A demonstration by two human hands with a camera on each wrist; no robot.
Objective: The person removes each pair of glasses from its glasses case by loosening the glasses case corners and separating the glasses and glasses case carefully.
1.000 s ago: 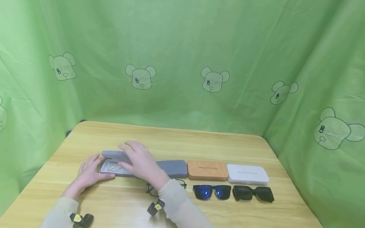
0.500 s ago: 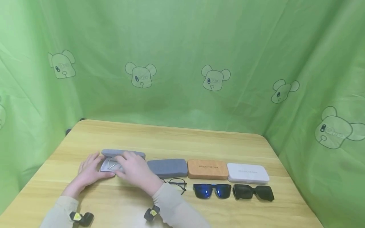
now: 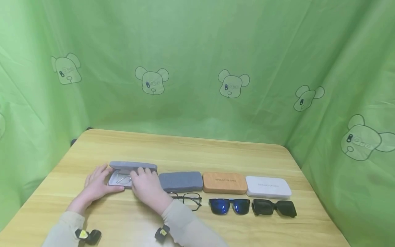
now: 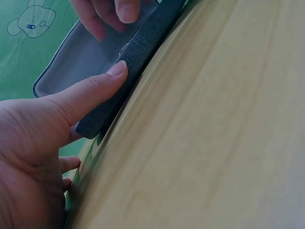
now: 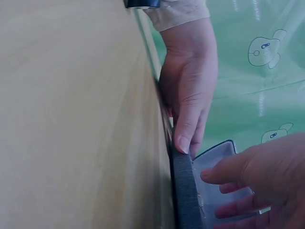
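Grey open case (image 3: 129,173) lies between both hands: left hand (image 3: 95,185) pinches its end, right hand (image 3: 148,187) rests spread inside.

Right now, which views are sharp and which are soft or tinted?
Head view: evenly lit, sharp on the open grey case and both hands, soft shadows only. Left wrist view: table grain smeared, thumb fairly crisp. Right wrist view: dim, table blurred, right hand out of focus.
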